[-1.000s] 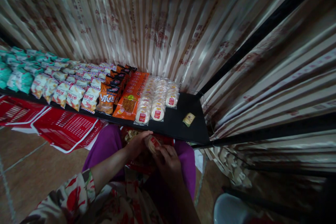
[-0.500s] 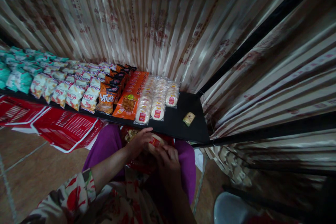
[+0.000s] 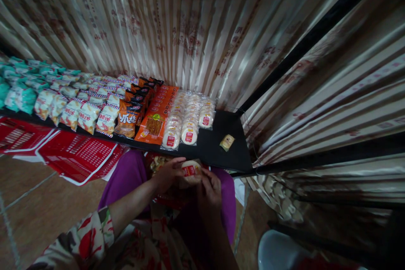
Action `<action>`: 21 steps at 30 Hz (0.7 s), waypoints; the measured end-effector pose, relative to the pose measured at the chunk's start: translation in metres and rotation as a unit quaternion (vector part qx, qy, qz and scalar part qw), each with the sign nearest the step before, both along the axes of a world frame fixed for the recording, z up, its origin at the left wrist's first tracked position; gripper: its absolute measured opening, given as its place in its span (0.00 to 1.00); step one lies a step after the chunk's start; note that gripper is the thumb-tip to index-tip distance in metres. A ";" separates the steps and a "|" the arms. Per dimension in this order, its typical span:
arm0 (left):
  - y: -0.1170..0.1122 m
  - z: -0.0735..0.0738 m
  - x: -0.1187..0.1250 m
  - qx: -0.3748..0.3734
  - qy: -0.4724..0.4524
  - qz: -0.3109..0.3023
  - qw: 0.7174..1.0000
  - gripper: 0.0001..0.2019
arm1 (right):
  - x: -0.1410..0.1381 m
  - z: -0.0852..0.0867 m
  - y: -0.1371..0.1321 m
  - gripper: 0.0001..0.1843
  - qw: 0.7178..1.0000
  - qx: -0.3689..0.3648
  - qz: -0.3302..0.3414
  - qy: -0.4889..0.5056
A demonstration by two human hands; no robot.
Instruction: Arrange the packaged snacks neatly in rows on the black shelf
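Between my hands, over my lap, is a round white cracker packet (image 3: 191, 170) with a red label, held label up. My left hand (image 3: 169, 174) grips its left edge, and my right hand (image 3: 210, 185) pinches its right edge. Just beyond, on the black shelf (image 3: 218, 154), overlapping rows of similar white cracker packets (image 3: 189, 133) lie beside a flat orange snack bag (image 3: 153, 124). A small yellowish packet (image 3: 227, 142) lies alone near the shelf's right end. Partly hidden under my hands, a red basket (image 3: 167, 199) holds more small packets.
Orange puffed bags (image 3: 126, 120), white snack bags (image 3: 106, 118) and teal bags (image 3: 25, 98) line the shelf to the left. Red baskets (image 3: 77, 156) stand below it. A striped curtain (image 3: 177, 21) hangs behind, with black posts (image 3: 311, 36) at right. A pale stool (image 3: 280, 251) is at lower right.
The white cracker packet has come up slightly and to the right, its label now more fully in view. My right hand has shifted right to its edge.
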State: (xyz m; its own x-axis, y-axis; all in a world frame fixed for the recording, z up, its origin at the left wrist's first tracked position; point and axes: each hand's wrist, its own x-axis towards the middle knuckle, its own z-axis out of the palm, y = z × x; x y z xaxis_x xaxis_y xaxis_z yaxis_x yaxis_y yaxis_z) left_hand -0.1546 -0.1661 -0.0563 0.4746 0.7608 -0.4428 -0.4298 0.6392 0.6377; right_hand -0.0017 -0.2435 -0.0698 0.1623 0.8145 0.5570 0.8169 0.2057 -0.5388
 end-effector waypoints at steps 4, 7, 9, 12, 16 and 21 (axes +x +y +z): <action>-0.004 0.003 -0.001 0.022 -0.004 -0.046 0.999 0.26 | 0.001 -0.006 0.001 0.11 0.993 -0.039 -0.046 0.100; -0.006 0.003 0.001 0.025 -0.001 -0.034 0.999 0.25 | 0.001 -0.007 0.003 0.11 0.982 -0.059 -0.047 0.173; -0.008 0.002 0.003 0.033 0.001 -0.015 0.999 0.24 | 0.001 -0.007 0.005 0.11 0.974 -0.062 -0.039 0.214; -0.011 -0.001 0.008 0.047 0.020 0.019 0.999 0.23 | 0.000 -0.008 0.007 0.11 0.959 -0.060 -0.029 0.277; -0.014 -0.002 0.014 0.058 0.061 0.050 0.995 0.23 | -0.004 -0.011 0.006 0.16 0.928 -0.099 -0.033 0.359; -0.016 0.002 0.018 0.102 0.120 0.071 0.985 0.21 | -0.013 -0.003 0.005 0.24 0.886 -0.145 -0.065 0.435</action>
State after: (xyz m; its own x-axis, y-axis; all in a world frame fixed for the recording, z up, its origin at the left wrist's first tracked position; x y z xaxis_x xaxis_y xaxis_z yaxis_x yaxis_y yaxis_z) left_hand -0.1364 -0.1824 -0.0543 0.2573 0.8964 -0.3609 -0.3273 0.4322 0.8403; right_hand -0.0148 -0.2387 -0.0730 0.5304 0.8460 -0.0539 0.0731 -0.1089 -0.9914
